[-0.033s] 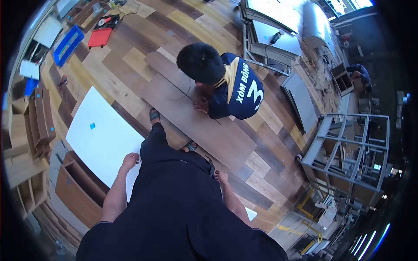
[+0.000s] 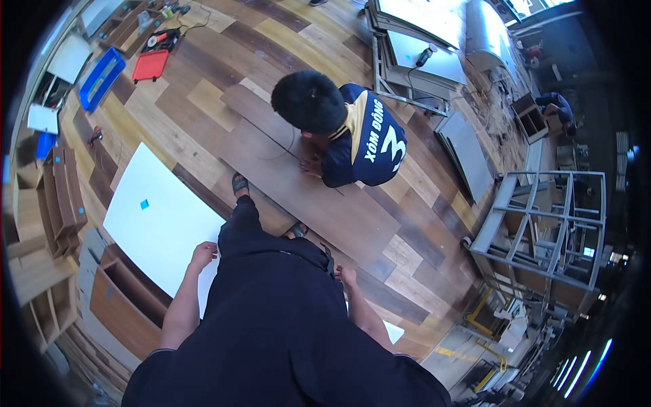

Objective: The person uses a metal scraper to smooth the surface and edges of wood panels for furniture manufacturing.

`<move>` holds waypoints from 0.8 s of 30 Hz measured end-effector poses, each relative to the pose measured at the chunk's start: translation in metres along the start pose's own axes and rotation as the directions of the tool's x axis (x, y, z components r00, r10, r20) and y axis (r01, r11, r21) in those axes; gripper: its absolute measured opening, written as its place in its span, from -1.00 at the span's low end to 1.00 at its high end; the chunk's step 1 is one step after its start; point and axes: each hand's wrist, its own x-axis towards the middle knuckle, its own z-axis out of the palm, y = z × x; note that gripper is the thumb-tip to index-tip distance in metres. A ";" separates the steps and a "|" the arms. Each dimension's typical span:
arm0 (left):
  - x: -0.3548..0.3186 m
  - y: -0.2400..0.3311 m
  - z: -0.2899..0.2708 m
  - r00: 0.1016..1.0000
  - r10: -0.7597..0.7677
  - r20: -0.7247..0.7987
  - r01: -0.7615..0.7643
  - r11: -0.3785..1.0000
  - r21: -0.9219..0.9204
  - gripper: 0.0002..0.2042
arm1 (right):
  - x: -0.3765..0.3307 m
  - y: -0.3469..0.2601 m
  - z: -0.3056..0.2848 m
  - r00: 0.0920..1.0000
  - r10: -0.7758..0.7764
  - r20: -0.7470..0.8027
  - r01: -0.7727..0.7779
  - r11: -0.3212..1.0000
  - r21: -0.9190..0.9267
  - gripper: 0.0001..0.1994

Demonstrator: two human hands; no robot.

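Note:
My left hand point(image 2: 205, 255) hangs beside my left thigh, in front of a large white panel point(image 2: 157, 216) with a small blue patch on it. Its fingers are loosely bent and apart, and nothing shows in them. By my right hip is my right hand point(image 2: 346, 275), relaxed with its fingers partly bent and no object visible in it. Long brown boards point(image 2: 312, 190) lie on the floor before my feet. A co-worker point(image 2: 366, 139) in a dark blue and yellow shirt crouches over them, one hand on the boards.
Brown cabinet boxes point(image 2: 129, 308) stand at the left, near a blue bin point(image 2: 102, 78) and a red tray point(image 2: 150, 65). Stacked panels point(image 2: 464, 156) and a grey metal frame point(image 2: 542, 224) are at the right. Another person point(image 2: 556, 112) is farther off.
The view has shifted slightly. My hands and the crouching co-worker keep nearly the same pose.

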 end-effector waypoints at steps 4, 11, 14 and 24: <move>0.024 0.038 -0.040 0.998 0.041 0.046 -0.042 0.999 0.020 -0.72 | 0.002 -0.041 0.044 0.999 0.029 0.042 -0.032 0.997 0.066 -0.62; 0.087 0.109 -0.127 0.995 0.077 0.061 -0.078 0.997 0.020 -0.72 | -0.029 -0.198 0.206 0.930 -0.346 0.128 0.326 0.933 0.150 -0.74; 0.110 0.145 -0.165 0.995 0.082 0.063 -0.086 0.994 0.068 -0.73 | -0.033 -0.237 0.262 0.889 -0.432 0.153 0.403 0.895 0.191 -0.74; 0.160 0.220 -0.248 0.994 0.077 0.075 -0.092 0.971 0.221 -0.74 | -0.043 -0.182 0.293 0.972 -0.236 -0.019 0.234 0.944 0.232 -0.70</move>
